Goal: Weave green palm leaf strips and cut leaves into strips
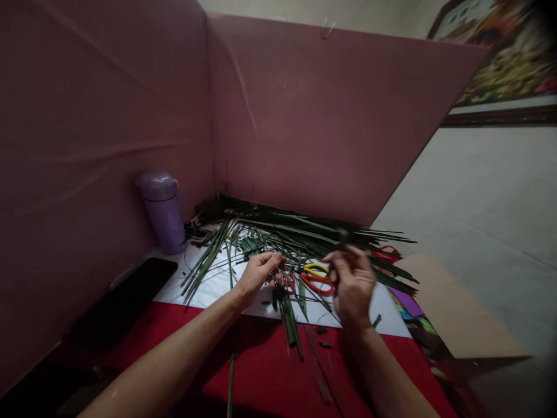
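Observation:
My left hand (256, 277) is closed in a pinch at the middle of the table. From its fingers hangs a small bundle of green leaf strips (287, 319), the lower ends over the red cloth. My right hand (354, 284) is raised to the right, its fingers curled together. A dark blurred bit shows at its fingertips, too smeared to name. Between my hands lie scissors with yellow and red handles (317, 285). Long green leaves (304, 229) are heaped behind both hands, and cut strips (209, 264) lie to the left.
A purple lidded tumbler (164, 215) stands at the back left, with a dark phone-like slab (139, 290) before it. White sheet (391, 310) and red cloth (191, 342) cover the table. Pink panels (304, 116) rise behind and left. A tan board (470, 313) lies right.

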Action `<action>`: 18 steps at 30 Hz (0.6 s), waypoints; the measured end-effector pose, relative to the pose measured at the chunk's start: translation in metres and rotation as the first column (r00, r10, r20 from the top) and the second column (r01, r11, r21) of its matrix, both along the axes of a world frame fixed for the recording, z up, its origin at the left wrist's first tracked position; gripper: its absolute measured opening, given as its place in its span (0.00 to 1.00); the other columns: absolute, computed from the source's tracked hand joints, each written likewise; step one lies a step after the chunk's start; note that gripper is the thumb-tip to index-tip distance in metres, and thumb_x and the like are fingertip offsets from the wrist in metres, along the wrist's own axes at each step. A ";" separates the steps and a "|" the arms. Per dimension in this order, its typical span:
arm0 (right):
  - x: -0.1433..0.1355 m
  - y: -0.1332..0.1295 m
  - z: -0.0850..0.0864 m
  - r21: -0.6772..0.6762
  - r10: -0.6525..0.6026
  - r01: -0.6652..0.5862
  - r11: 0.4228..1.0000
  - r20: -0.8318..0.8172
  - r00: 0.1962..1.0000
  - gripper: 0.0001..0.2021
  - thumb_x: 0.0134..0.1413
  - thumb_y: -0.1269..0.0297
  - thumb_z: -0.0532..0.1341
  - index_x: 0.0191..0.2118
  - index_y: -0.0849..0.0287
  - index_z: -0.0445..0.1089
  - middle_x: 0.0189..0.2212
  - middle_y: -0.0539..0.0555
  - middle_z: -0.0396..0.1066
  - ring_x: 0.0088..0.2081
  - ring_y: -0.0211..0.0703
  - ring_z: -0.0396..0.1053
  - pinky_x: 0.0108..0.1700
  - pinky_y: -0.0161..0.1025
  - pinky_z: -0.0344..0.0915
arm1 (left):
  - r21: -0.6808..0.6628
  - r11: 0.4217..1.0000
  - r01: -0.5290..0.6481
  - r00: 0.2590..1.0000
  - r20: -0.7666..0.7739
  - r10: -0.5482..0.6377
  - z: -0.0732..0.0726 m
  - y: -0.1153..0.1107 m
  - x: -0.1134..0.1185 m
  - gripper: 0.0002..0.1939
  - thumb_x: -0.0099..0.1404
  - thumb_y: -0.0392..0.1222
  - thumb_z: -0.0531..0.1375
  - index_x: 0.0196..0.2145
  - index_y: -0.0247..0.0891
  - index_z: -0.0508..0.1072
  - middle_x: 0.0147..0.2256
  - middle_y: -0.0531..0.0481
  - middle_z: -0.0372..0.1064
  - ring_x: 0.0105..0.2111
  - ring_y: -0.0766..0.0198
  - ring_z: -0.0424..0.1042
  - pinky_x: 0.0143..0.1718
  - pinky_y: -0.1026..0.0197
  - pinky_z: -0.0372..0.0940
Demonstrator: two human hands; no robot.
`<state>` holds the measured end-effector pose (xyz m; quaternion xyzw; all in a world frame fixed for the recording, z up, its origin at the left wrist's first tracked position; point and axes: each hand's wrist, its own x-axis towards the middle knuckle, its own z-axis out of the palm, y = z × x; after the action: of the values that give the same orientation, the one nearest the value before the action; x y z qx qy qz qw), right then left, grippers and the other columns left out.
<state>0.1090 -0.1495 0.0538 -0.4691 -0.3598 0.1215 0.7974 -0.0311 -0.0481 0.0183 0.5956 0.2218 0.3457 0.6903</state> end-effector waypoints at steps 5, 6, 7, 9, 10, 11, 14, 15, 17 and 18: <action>0.024 -0.029 0.051 0.466 -0.683 0.601 0.649 0.010 0.730 0.06 0.56 0.64 0.54 0.40 0.49 0.58 0.29 0.47 0.68 0.20 0.34 0.62 0.16 0.33 0.53 | -0.078 0.997 0.019 1.000 -0.011 -0.020 -0.002 0.000 0.001 0.22 0.55 0.57 0.57 0.33 0.32 0.71 0.28 0.49 0.67 0.21 0.72 0.63 0.17 0.70 0.55; 0.030 -0.031 0.055 0.503 -0.732 0.633 0.588 -0.002 0.681 0.02 0.58 0.63 0.53 0.38 0.50 0.58 0.30 0.48 0.68 0.20 0.34 0.62 0.17 0.34 0.53 | -0.088 0.996 0.017 1.000 -0.012 -0.018 -0.003 0.000 0.001 0.22 0.54 0.57 0.57 0.33 0.32 0.71 0.28 0.49 0.67 0.21 0.72 0.63 0.17 0.70 0.54; 0.035 -0.032 0.056 0.530 -0.761 0.648 0.546 -0.009 0.648 0.01 0.57 0.64 0.53 0.37 0.50 0.58 0.31 0.49 0.68 0.20 0.34 0.62 0.17 0.34 0.53 | -0.097 0.995 0.016 1.000 -0.014 -0.018 -0.003 0.000 0.002 0.22 0.54 0.57 0.58 0.32 0.32 0.71 0.28 0.49 0.67 0.21 0.72 0.63 0.17 0.70 0.54; 0.043 -0.030 0.051 0.475 -0.742 0.643 0.600 0.029 0.670 0.03 0.59 0.62 0.50 0.38 0.50 0.58 0.35 0.52 0.69 0.23 0.37 0.66 0.18 0.36 0.54 | -0.114 0.993 0.021 1.000 -0.016 -0.023 -0.003 0.000 0.003 0.22 0.53 0.57 0.58 0.32 0.32 0.71 0.27 0.50 0.67 0.20 0.73 0.63 0.17 0.70 0.54; 0.046 -0.026 0.045 0.426 -0.708 0.630 0.650 0.038 0.705 0.03 0.58 0.61 0.50 0.39 0.50 0.58 0.39 0.52 0.69 0.25 0.38 0.67 0.18 0.36 0.55 | -0.120 0.992 0.026 0.999 -0.019 -0.028 -0.003 -0.001 0.003 0.22 0.53 0.58 0.59 0.32 0.32 0.71 0.27 0.50 0.67 0.20 0.73 0.63 0.17 0.70 0.54; 0.049 -0.022 0.039 0.361 -0.649 0.591 0.721 0.055 0.759 0.04 0.58 0.60 0.50 0.39 0.50 0.58 0.39 0.52 0.69 0.25 0.38 0.68 0.18 0.35 0.57 | -0.124 0.992 0.029 0.999 -0.023 -0.032 -0.004 -0.001 0.004 0.22 0.53 0.58 0.59 0.32 0.32 0.71 0.27 0.50 0.67 0.20 0.73 0.63 0.17 0.70 0.54; 0.054 -0.007 0.018 0.192 -0.499 0.479 0.856 0.070 0.864 0.09 0.54 0.60 0.54 0.40 0.55 0.60 0.34 0.52 0.70 0.25 0.36 0.67 0.20 0.32 0.58 | -0.122 0.992 0.036 0.999 -0.035 -0.040 -0.004 0.000 0.004 0.23 0.53 0.58 0.58 0.32 0.32 0.70 0.27 0.49 0.68 0.20 0.72 0.63 0.17 0.70 0.54; 0.055 -0.002 0.011 0.125 -0.467 0.454 0.882 0.113 0.877 0.10 0.53 0.59 0.55 0.40 0.57 0.61 0.34 0.53 0.70 0.25 0.36 0.67 0.20 0.31 0.57 | -0.119 0.992 0.039 0.998 -0.036 -0.044 -0.004 0.000 0.004 0.23 0.53 0.58 0.58 0.32 0.31 0.70 0.27 0.48 0.68 0.20 0.72 0.63 0.17 0.70 0.54; 0.058 0.009 0.001 -0.040 -0.398 0.420 0.907 0.243 0.884 0.12 0.52 0.59 0.56 0.39 0.60 0.63 0.33 0.54 0.71 0.27 0.37 0.68 0.23 0.32 0.60 | -0.114 0.992 0.046 0.998 -0.037 -0.051 -0.005 -0.001 0.004 0.23 0.53 0.58 0.58 0.32 0.31 0.70 0.27 0.48 0.68 0.19 0.73 0.63 0.16 0.70 0.54; 0.059 0.015 -0.004 -0.133 -0.352 0.409 0.903 0.320 0.880 0.11 0.52 0.59 0.55 0.38 0.61 0.65 0.31 0.55 0.72 0.27 0.38 0.68 0.26 0.34 0.62 | -0.114 0.992 0.048 0.998 -0.039 -0.053 -0.005 -0.001 0.004 0.23 0.53 0.57 0.59 0.31 0.31 0.70 0.27 0.48 0.68 0.19 0.73 0.62 0.16 0.70 0.54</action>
<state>0.1677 -0.1342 0.0502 -0.6198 -0.3587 -0.0730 0.6942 -0.0270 -0.0491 0.0132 0.5680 0.2403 0.3024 0.7268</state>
